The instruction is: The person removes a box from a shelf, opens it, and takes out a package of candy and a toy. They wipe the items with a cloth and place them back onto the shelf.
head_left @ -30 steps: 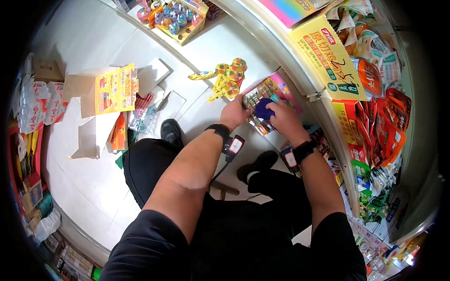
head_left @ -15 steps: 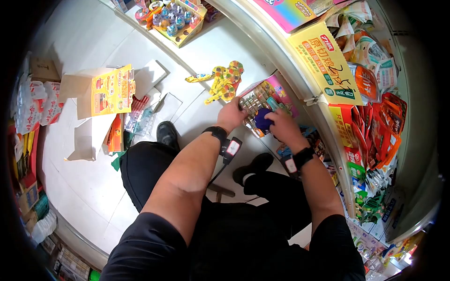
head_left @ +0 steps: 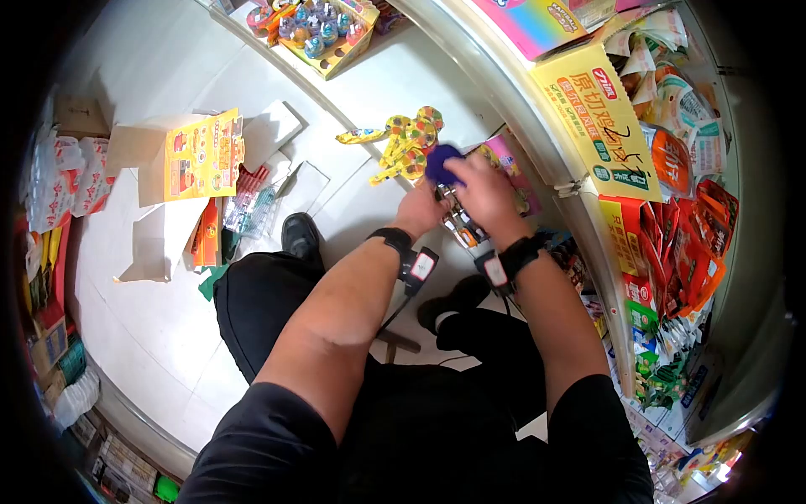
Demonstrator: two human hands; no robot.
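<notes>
My right hand (head_left: 483,195) is closed on a dark purple cloth (head_left: 444,165) over the upper part of a pink display box (head_left: 514,172). Small items (head_left: 464,228) with shiny and orange parts stand in rows in the box, partly hidden under my right hand. My left hand (head_left: 422,207) lies at the box's left edge, its fingers bent against it; whether it grips the box or an item is unclear. Yellow patterned packets (head_left: 409,144) lie on the white surface just beyond my left hand.
An opened carton with a yellow printed panel (head_left: 201,155) stands on the floor at left, beside clear plastic packaging (head_left: 252,206). A yellow snack box (head_left: 592,118) and red packets (head_left: 672,244) fill the right shelf. A candy display box (head_left: 323,34) sits at the top.
My right hand has moved up and left with the purple cloth, from the middle of the box to its upper left edge. More of the lower items now show.
</notes>
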